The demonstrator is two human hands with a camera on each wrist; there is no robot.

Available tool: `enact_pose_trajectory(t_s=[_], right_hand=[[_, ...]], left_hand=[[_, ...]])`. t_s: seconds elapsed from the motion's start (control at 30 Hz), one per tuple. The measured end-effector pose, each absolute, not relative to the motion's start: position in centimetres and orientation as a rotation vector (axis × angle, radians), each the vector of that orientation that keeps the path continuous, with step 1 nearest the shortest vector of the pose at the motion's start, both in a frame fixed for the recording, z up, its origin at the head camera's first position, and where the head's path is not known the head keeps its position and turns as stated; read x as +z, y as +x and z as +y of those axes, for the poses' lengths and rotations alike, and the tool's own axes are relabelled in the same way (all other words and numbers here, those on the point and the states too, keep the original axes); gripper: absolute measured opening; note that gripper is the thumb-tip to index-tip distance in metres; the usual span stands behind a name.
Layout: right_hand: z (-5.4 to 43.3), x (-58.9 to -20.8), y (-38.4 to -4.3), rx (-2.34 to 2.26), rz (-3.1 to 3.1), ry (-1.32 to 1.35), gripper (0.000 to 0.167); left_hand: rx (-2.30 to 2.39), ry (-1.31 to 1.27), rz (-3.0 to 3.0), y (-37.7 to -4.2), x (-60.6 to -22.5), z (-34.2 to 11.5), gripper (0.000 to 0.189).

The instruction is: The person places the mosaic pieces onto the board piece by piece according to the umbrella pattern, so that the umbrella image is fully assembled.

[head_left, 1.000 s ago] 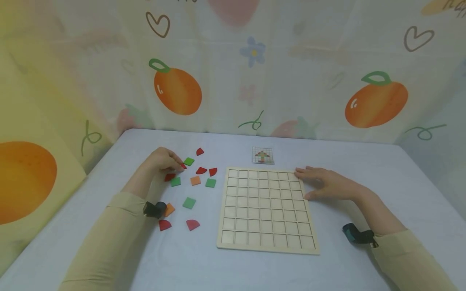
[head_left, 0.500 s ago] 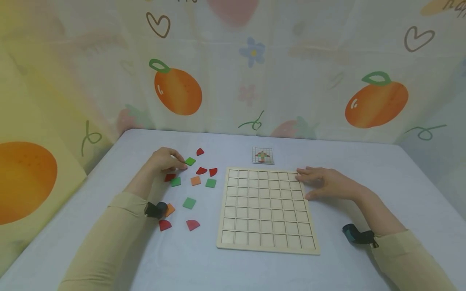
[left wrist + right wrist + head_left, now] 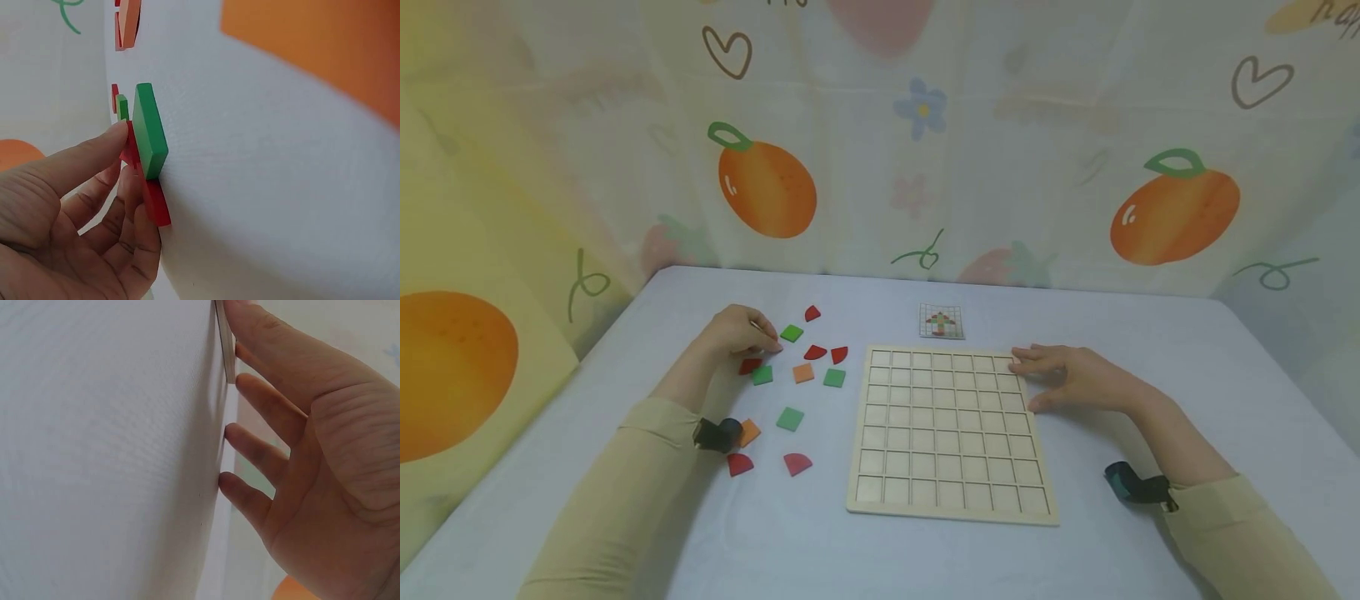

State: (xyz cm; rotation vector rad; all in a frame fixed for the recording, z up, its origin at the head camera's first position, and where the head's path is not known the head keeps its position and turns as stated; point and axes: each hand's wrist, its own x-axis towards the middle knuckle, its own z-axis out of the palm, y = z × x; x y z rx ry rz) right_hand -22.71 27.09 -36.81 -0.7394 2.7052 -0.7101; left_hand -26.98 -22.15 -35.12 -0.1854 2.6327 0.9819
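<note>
My left hand [image 3: 735,330] is among the loose tiles, left of the board. Its thumb and fingers pinch a red quarter-circle tile [image 3: 132,145], mostly covered by the fingers in the head view. Just past the fingertips lies a green square tile [image 3: 792,333]. Nearer the wrist are another green square tile [image 3: 149,130] and a red tile [image 3: 156,201] partly beneath the hand. My right hand [image 3: 1078,379] rests at the upper right edge of the pale wooden grid board [image 3: 951,517], fingers extended and thumb spread. The board's squares hold no tiles.
Several more red, green and orange tiles lie left of the board, among them an orange square tile [image 3: 803,372] and a red quarter-circle tile [image 3: 797,463]. Behind the board lies a small pattern card [image 3: 941,321]. A printed curtain [image 3: 1000,167] hangs behind the white table.
The green tile by my left fingertips has slid slightly right. The red tile in that hand, showing earlier at the fingertips, is now mostly covered. My right hand has hardly moved.
</note>
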Motion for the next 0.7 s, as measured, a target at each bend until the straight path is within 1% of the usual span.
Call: enact_pose_trajectory(t_s=[0.3, 0.57, 0.7], right_hand=[[26.9, -36.6, -22.6, -0.694, 2.711, -0.735, 0.069], [26.8, -36.5, -22.4, -0.697, 2.713, -0.723, 0.068], [26.8, -36.5, -22.5, -0.692, 2.717, -0.724, 0.067]], left_hand=[[0.975, -0.161, 2.665, -27.0, -35.5, -22.4, 0.026], [1.045, -0.161, 2.598, -26.9, -35.0, -21.9, 0.022], [1.140, -0.118, 2.564, -26.8, -34.5, -21.5, 0.023]])
